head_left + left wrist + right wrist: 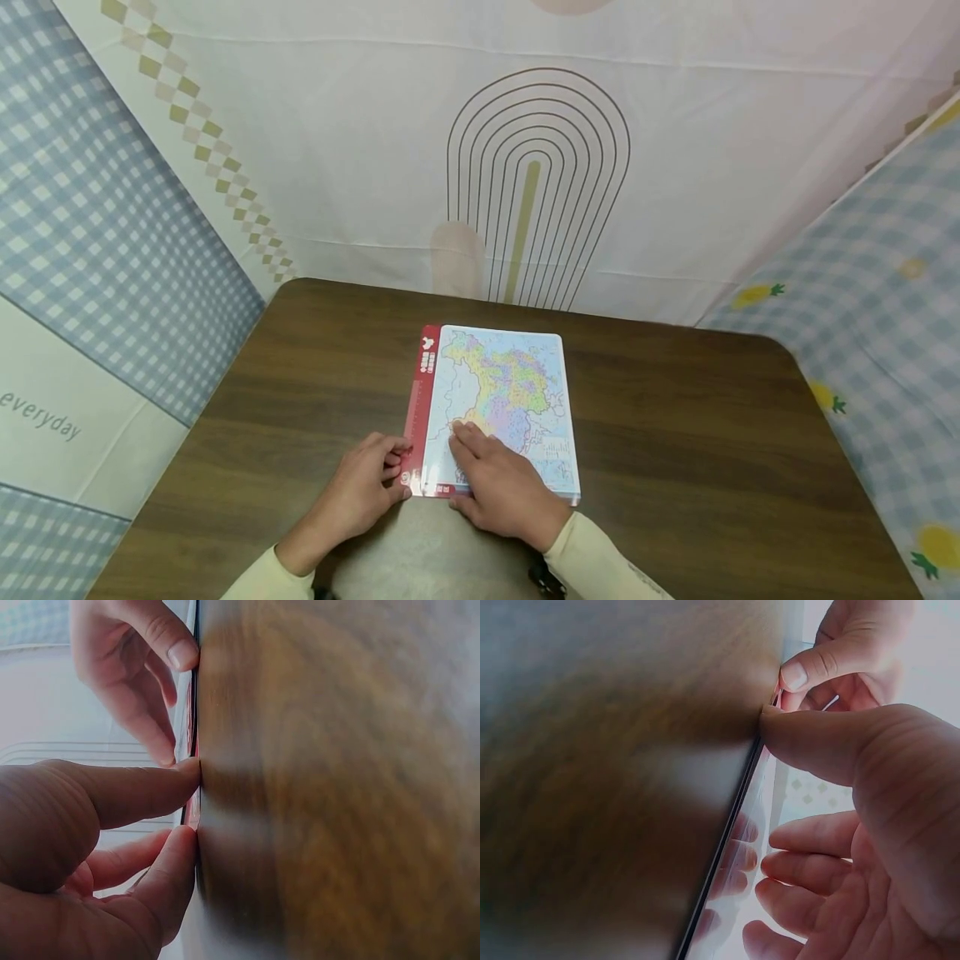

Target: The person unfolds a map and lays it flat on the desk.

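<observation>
A glossy map (491, 387) with a red strip (420, 400) down its left side lies flat on the brown wooden table. My right hand (506, 483) rests over its lower part, fingers extended across the print and thumb at the near edge. At the lower left corner, my left hand (367, 483) touches the red strip with bent fingertips, its thumb by the corner. The left wrist view shows the left thumb (142, 791) and a finger at the map's thin edge. In the right wrist view, the right fingers (810, 870) hover close over the shiny surface, which reflects them.
The wooden table (675, 433) extends on both sides of the map. Behind it hangs a pale cloth (360, 150) with an arch pattern, and blue checked cloth (112, 125) drapes at the left and right.
</observation>
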Motion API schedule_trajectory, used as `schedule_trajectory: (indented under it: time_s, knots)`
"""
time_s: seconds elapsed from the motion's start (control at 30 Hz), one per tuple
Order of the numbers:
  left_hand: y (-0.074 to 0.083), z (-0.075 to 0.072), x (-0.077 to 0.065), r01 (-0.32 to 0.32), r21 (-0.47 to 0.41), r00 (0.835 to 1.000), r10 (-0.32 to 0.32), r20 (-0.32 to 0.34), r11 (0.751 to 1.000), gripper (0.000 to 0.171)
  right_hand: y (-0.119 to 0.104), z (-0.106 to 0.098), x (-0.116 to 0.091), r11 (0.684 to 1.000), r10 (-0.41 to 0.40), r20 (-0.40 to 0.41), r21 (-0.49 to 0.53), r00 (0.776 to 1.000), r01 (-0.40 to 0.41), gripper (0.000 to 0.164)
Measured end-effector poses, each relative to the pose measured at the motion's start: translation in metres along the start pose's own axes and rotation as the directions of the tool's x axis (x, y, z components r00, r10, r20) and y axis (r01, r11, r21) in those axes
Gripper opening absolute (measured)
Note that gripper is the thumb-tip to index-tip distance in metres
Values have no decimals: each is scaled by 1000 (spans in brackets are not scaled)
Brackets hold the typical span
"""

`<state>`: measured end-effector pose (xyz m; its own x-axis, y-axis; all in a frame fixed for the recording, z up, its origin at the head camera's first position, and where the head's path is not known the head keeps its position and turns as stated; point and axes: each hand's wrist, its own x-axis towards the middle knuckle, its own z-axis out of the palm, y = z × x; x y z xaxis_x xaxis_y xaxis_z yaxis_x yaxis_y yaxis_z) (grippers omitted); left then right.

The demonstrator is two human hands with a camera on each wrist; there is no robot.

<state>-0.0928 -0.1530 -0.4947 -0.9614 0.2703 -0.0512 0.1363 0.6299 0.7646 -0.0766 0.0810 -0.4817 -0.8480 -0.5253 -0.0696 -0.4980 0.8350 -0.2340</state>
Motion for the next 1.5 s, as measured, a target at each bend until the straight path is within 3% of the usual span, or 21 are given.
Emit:
schedule_trajectory:
  time_s: [0.23, 0.37, 0.53, 0.63, 0.87, 1.1, 1.27, 1.5]
  knots:
    - [1, -1, 1, -11, -4, 1000, 11, -2, 1000, 46, -3, 0, 4, 999, -18, 6, -48, 1000, 18, 73]
    - [3, -2, 2, -3, -5, 1000, 3, -2, 1000, 47, -4, 3, 5, 987, -55, 21, -149, 998, 57, 67]
    - [4, -2, 3, 19, 0, 1000, -19, 19, 1000, 48, -7, 7, 3, 913, -141, 22, -384, 990, 138, 59]
    - [4, -2, 3, 22, 0, 999, -22, 33, 1000, 50, -10, 8, 1, 877, -178, 4, -454, 984, 160, 54]
    - [3, -1, 3, 44, -9, 998, -44, 54, 999, 51, -10, 6, -4, 881, -185, -3, -443, 983, 164, 48]
    - [3, -4, 4, 34, -8, 998, -33, 58, 999, 51, -6, 1, -9, 898, -139, 26, -417, 990, 137, 49]
    - [4, -4, 6, 42, 19, 997, -43, 68, 999, 50, -1, -5, -14, 898, -115, 57, -421, 992, 128, 47]
    - [8, -6, 7, 40, 66, 996, -45, 78, 997, 55, 6, -6, -17, 906, -128, 28, -403, 991, 129, 46]
